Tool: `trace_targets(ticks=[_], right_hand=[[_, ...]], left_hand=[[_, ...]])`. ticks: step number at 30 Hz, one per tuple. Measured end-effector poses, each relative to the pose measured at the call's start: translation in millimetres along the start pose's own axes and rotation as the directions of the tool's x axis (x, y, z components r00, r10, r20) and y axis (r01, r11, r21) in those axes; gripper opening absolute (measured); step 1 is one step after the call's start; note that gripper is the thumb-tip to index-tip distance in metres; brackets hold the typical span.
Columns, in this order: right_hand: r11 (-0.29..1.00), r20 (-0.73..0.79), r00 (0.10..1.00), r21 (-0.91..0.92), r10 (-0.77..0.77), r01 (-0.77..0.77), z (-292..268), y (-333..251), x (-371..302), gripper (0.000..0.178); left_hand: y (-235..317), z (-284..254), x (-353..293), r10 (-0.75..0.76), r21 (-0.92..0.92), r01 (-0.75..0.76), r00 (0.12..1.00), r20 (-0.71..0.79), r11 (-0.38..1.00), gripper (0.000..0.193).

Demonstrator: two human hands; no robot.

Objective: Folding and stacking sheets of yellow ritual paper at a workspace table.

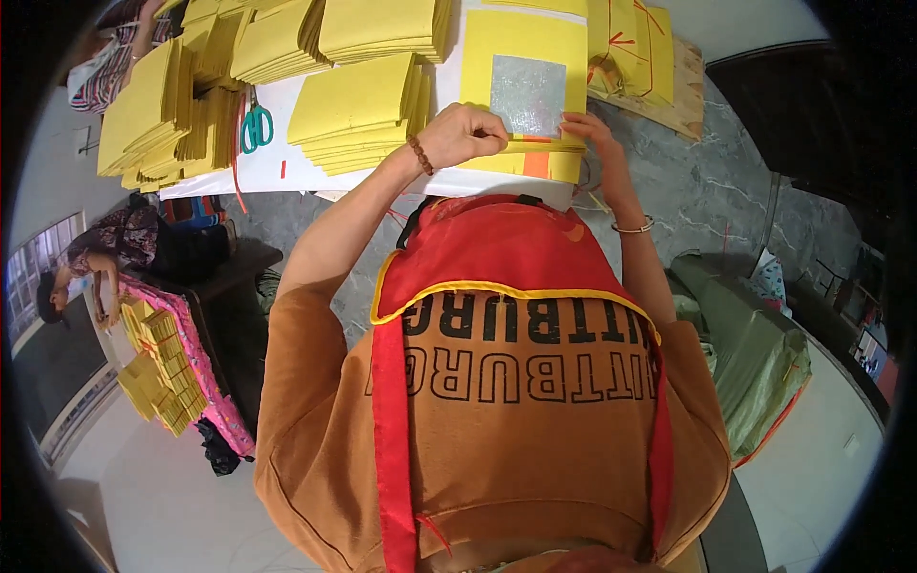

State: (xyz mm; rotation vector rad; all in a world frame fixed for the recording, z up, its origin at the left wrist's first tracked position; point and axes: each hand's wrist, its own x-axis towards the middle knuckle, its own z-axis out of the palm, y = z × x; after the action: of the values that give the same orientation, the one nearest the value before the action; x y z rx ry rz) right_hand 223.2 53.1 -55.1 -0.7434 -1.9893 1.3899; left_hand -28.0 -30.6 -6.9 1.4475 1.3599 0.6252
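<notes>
In front of me on the table lies a stack of yellow paper sheets, the top one bearing a silver square. A short orange strip crosses the near edge of the stack. My left hand is closed, its fingertips pressed together at the near edge of the top sheet beside the strip. Whether it pinches the paper or something small is hidden. At the right edge of the sheet, my right hand has its fingers stretched out, their tips touching near the silver square's corner.
Folded yellow paper stacks fill the table's left and far sides. Green-handled scissors lie among them. Tied yellow bundles sit on a wooden board at right. Another person is at left beside more yellow bundles. A green wrapped bale stands at right.
</notes>
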Motion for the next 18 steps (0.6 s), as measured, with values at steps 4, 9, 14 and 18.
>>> trace_targets(ticks=[4,9,14,18], right_hand=[[0.954,0.049,0.997,-0.291,-0.057,0.068,1,-2,-2,0.019],[0.977,-0.013,0.997,-0.203,-0.077,0.073,6,13,-3,0.024],[0.866,-0.073,0.944,0.426,0.321,-0.262,13,16,-5,0.024],[0.769,0.003,0.868,0.462,0.496,-0.441,6,11,0,0.025]], left_hand=[[-4,3,0,0.012,-0.131,-0.021,0.998,-0.068,0.991,0.012],[8,-7,-9,0.155,0.27,-0.161,0.987,0.045,0.949,0.033],[11,-8,-24,0.284,0.22,-0.246,0.945,-0.162,0.944,0.062],[-10,2,-13,0.267,0.208,-0.196,0.874,-0.406,0.958,0.038]])
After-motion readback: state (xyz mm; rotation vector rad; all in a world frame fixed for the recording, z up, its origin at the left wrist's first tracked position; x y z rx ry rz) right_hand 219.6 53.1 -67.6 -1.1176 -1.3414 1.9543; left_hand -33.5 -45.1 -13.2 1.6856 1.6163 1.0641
